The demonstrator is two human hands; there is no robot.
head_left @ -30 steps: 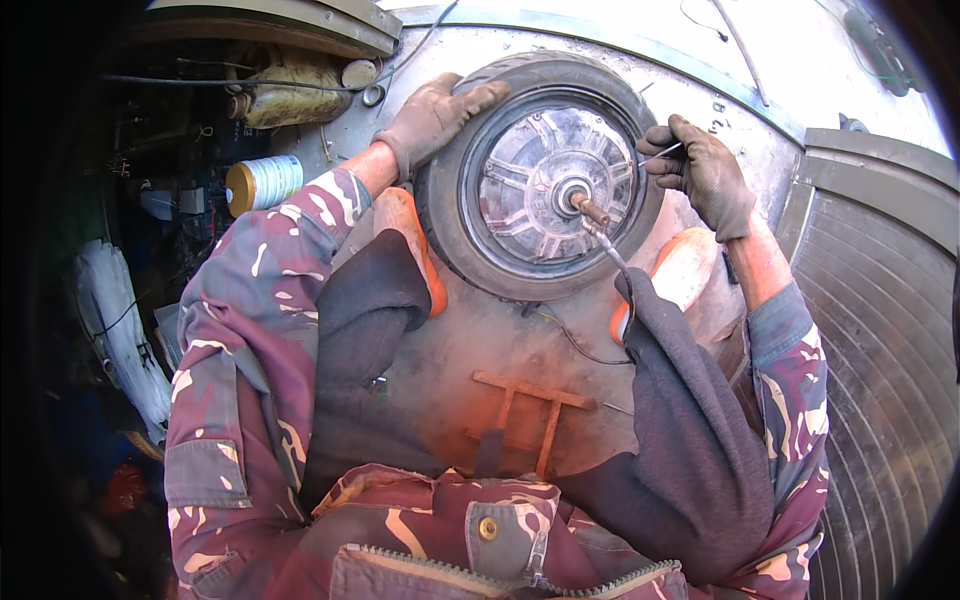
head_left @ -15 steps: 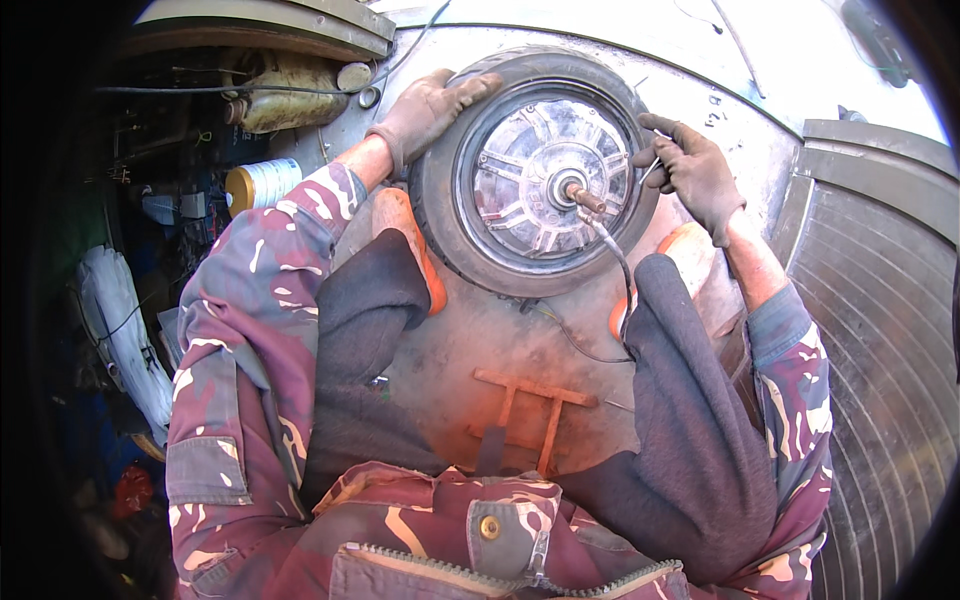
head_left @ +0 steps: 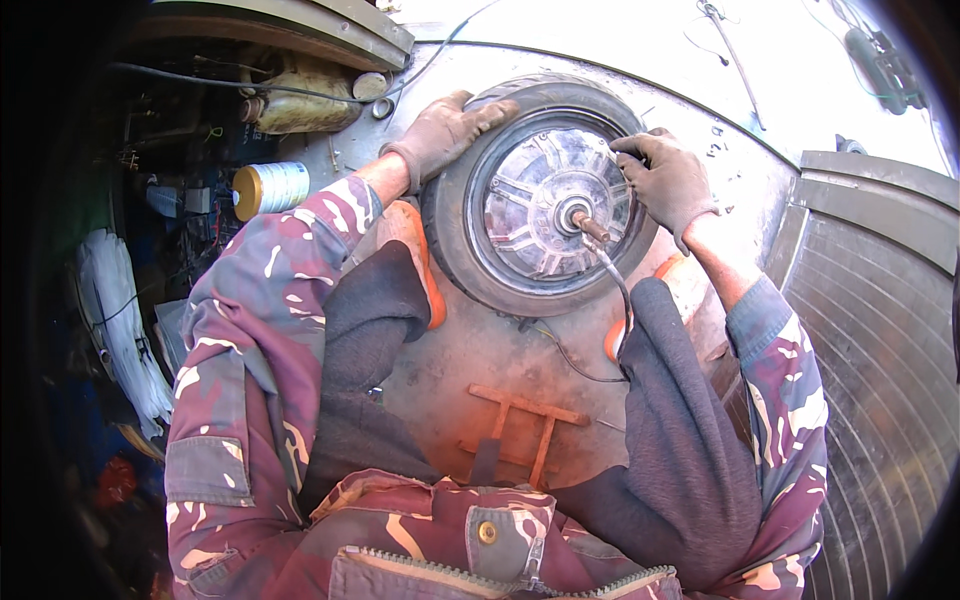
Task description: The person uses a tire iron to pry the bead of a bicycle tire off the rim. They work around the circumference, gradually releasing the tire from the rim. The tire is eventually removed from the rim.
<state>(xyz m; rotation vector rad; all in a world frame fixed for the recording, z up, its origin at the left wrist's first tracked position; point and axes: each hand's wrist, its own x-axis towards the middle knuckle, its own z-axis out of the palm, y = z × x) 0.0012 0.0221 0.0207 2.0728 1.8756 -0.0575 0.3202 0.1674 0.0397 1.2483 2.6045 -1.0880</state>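
Note:
A wheel with a black tyre [head_left: 455, 225] and a silver hub motor cover [head_left: 530, 205] stands between my feet, tilted so its face is toward me. Its threaded axle [head_left: 592, 228] sticks out, with a cable [head_left: 612, 268] running down beside it. My left hand [head_left: 445, 135], in a brown work glove, grips the tyre's upper left, fingers lying over the sidewall. At the cover's upper right edge, my gloved right hand [head_left: 668, 180] is closed in a pinch. Its thin metal tool is mostly hidden by the fingers now.
An orange-brown metal frame [head_left: 525, 410] lies on the floor near me. At left are a spool of white strapping [head_left: 270, 188], a dirty jug [head_left: 305, 95] and a white bundle [head_left: 122, 330]. A ribbed metal panel [head_left: 870, 370] stands at right; a rod [head_left: 738, 65] lies beyond the wheel.
My right hand has moved from beside the tyre's right side up and left onto the cover's edge, its thin tool turning out of sight. My left hand keeps its hold; the view has shifted slightly.

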